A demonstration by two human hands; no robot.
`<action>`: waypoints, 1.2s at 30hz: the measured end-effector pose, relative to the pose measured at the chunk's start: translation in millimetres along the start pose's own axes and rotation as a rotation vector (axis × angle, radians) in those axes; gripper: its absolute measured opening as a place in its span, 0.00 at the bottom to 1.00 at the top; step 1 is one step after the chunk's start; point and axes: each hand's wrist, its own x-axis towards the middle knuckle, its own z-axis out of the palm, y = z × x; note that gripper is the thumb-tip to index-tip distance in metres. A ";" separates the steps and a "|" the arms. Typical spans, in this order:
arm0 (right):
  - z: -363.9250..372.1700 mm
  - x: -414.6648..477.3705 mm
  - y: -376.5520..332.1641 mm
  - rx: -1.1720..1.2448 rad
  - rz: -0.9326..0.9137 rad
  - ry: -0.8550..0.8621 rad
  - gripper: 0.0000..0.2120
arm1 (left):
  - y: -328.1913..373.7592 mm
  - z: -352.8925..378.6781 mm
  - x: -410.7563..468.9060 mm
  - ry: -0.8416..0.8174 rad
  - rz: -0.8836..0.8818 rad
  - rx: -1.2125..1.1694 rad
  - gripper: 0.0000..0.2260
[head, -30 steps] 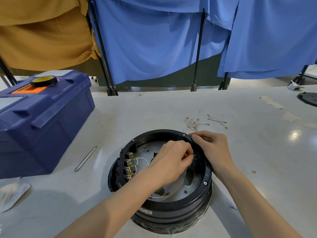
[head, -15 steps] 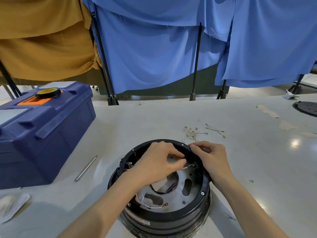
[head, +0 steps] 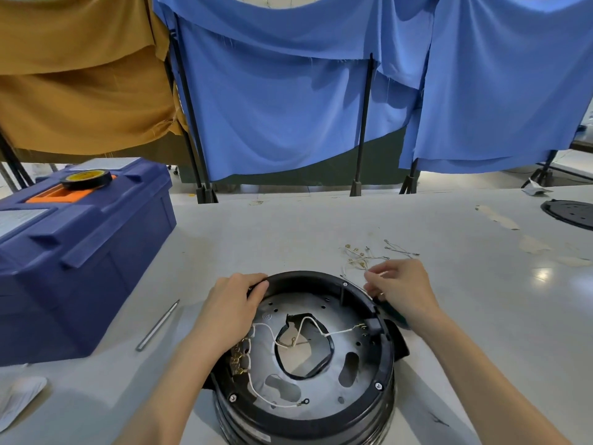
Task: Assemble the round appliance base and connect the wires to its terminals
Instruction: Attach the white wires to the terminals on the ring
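At the far left the blue toolbox (head: pixel 80 252) sits on the white table (head: pixel 288 226) with a roll of tape (head: pixel 86 179) on its lid. Just right of it a thin metal rod (head: pixel 157 326) lies with its long axis slanting away from me toward the right.

The round appliance base (head: pixel 308 412) stands in front of me near the table's near edge, its open side facing up; being round, it has no long axis that I can see. A row of brass terminals (head: pixel 239 358) sits along its left inner wall, and white wires (head: pixel 272 335) run from there across the metal plate (head: pixel 340 316) inside.

My left hand (head: pixel 231 309) rests on the base's left rim, fingers curled over the edge and pressing it. My right hand (head: pixel 401 290) hovers beyond the right rim, thumb and fingertips drawn together at a strand from the loose wires (head: pixel 362 255) scattered on the table behind; the blur keeps me from telling whether it is actually pinched.

Open table spreads to the right, with a black disc (head: pixel 571 213) well apart at the far right edge.
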 end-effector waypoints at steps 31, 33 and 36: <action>48.7 60.8 -3.1 -0.717 -0.174 -0.061 0.11 | 6.3 -4.9 -4.4 -0.023 0.023 0.002 0.12; 49.3 63.1 -0.4 -0.704 -0.163 -0.062 0.11 | 6.1 -4.7 -3.9 -0.023 0.022 0.017 0.12; 44.9 65.0 4.5 -0.668 -0.154 -0.069 0.14 | 6.1 -4.5 -3.2 -0.025 0.019 0.031 0.12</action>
